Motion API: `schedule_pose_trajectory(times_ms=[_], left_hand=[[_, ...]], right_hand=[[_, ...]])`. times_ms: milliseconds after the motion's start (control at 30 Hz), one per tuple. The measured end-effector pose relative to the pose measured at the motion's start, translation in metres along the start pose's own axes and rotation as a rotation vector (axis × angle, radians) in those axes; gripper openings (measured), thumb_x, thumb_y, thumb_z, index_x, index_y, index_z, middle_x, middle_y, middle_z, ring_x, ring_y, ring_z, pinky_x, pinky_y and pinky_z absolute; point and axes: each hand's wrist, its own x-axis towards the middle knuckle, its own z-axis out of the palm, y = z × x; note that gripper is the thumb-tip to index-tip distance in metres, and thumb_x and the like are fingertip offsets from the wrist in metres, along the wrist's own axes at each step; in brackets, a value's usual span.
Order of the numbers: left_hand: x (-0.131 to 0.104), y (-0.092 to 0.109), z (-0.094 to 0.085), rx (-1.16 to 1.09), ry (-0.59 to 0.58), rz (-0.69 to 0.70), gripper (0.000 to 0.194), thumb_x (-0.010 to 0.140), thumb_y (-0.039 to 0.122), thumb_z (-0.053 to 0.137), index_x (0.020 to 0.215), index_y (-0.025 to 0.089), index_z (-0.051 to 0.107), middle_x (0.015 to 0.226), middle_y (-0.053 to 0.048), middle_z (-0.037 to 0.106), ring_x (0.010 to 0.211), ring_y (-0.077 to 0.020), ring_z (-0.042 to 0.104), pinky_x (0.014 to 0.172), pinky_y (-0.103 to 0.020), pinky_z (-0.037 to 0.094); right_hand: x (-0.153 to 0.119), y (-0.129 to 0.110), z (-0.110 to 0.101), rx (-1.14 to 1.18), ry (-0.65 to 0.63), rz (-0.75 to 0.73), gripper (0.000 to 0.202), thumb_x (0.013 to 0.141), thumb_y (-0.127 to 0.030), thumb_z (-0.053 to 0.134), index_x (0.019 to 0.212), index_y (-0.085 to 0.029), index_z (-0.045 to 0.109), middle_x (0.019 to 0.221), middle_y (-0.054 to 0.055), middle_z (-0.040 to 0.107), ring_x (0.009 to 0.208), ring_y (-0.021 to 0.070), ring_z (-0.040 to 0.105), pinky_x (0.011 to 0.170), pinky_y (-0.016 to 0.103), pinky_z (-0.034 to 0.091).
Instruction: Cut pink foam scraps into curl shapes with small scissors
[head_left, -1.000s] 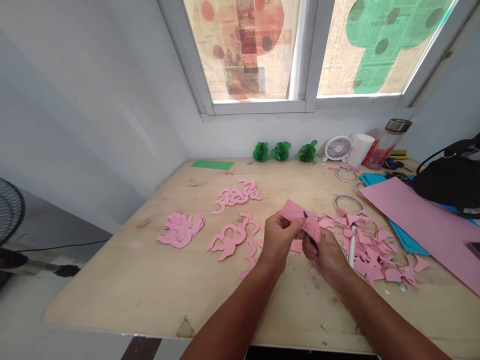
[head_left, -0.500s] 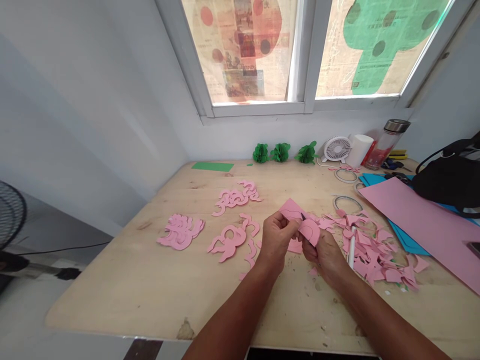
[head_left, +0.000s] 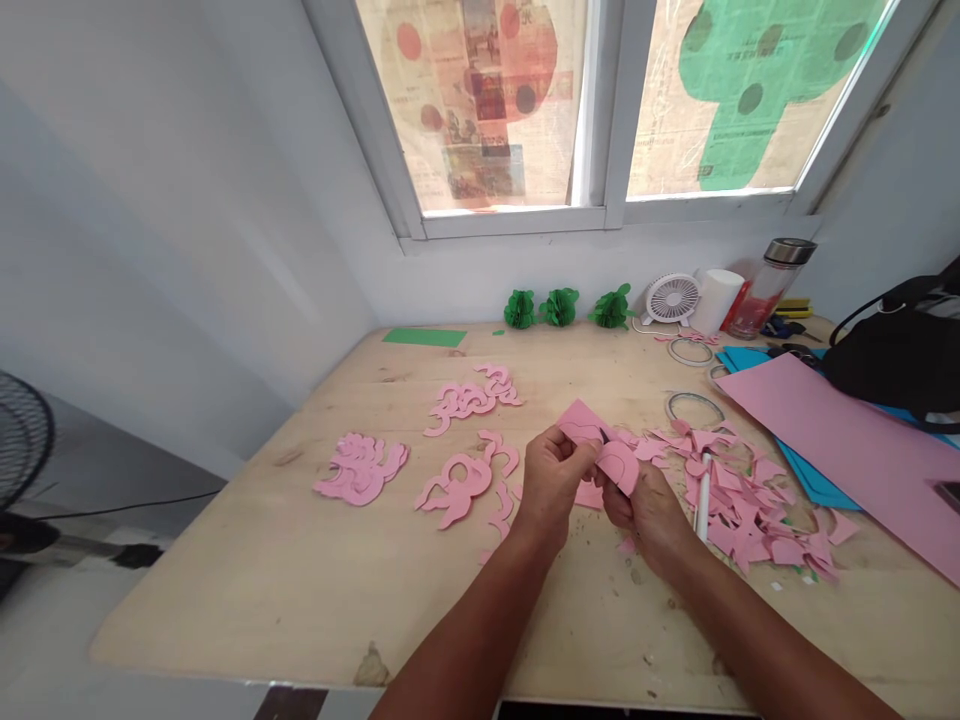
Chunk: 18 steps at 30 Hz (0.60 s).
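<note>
A piece of pink paper (head_left: 619, 464) with drawn curved lines is up over the table, between my two hands. My left hand (head_left: 556, 475) pinches it from the left, thumb on top. My right hand (head_left: 646, 508) is closed at the paper's lower right around scissors (head_left: 606, 436); only a dark bit of blade shows, and the handles are hidden in the fingers. Left of my hands lie cut pink paper shapes: a curvy one (head_left: 466, 488), a group of curls (head_left: 471, 398) and a stacked pile (head_left: 361, 468).
Pink scraps (head_left: 757, 505) and a white pen (head_left: 703, 497) lie to the right, near tape rolls (head_left: 694, 408). Farther right are a large pink sheet (head_left: 840, 440), blue sheets (head_left: 814, 475) and a black bag (head_left: 892, 350). Green paper balls (head_left: 559, 307), a small fan (head_left: 673, 298) and a bottle (head_left: 772, 290) stand behind.
The view has shifted very slightly. Both hands keep their hold on the paper and scissors, with hardly any movement.
</note>
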Motion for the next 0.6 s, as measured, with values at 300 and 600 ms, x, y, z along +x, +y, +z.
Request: schedule_pose_trajectory(times_ms=[300, 600], left_hand=[[-0.0014, 0.0026, 0.0008, -0.013, 0.001, 0.005, 0.015, 0.064, 0.027, 0.065, 0.066, 0.013, 0.058, 0.054, 0.0, 0.052, 0.049, -0.0098, 0.046, 0.049, -0.024, 0.04], [-0.0006, 0.0003, -0.0009, 0.015, 0.048, 0.053, 0.017, 0.066, 0.028, 0.064, 0.061, 0.013, 0.055, 0.057, 0.001, 0.05, 0.053, -0.0074, 0.041, 0.05, -0.019, 0.035]], right_hand=[[0.0025, 0.0055, -0.004, -0.015, 0.005, -0.006, 0.032, 0.08, -0.044, 0.048, 0.061, -0.018, 0.047, 0.039, -0.009, 0.027, 0.038, 0.0053, 0.015, 0.039, 0.021, 0.011], [0.0013, 0.0052, -0.0023, -0.046, -0.001, 0.028, 0.037, 0.079, -0.05, 0.049, 0.06, -0.019, 0.044, 0.041, -0.01, 0.022, 0.039, 0.0052, 0.012, 0.039, 0.022, 0.009]])
